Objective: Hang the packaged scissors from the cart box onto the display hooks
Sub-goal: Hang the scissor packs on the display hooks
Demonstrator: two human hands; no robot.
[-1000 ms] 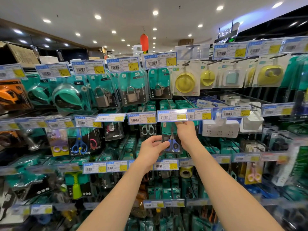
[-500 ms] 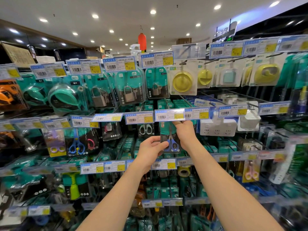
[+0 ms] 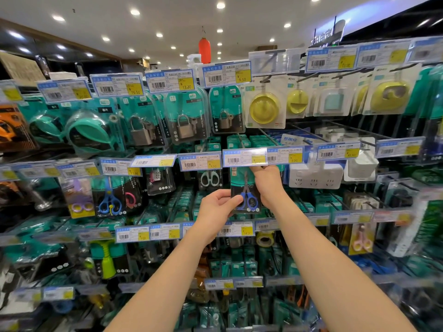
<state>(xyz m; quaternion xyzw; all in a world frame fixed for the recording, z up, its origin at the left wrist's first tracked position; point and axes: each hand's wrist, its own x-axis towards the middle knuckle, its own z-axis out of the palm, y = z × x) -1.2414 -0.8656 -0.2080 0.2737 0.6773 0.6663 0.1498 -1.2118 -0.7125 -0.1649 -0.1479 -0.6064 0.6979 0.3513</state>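
Where the scissors pack [image 3: 245,192] sits: middle row, just under a price tag [image 3: 244,158].
Left hand [image 3: 215,212]: pinches its lower left edge.
Right hand [image 3: 268,185]: holds its top right edge.

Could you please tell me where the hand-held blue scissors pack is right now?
The blue scissors pack is mid-frame in the head view, held by the left hand and right hand, between the white-handled scissors and the white power strip.

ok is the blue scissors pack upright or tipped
Upright: the blue scissors pack is vertical, handles down, left hand pinching its lower left edge, right hand gripping its top. Hooked or not: cannot tell.
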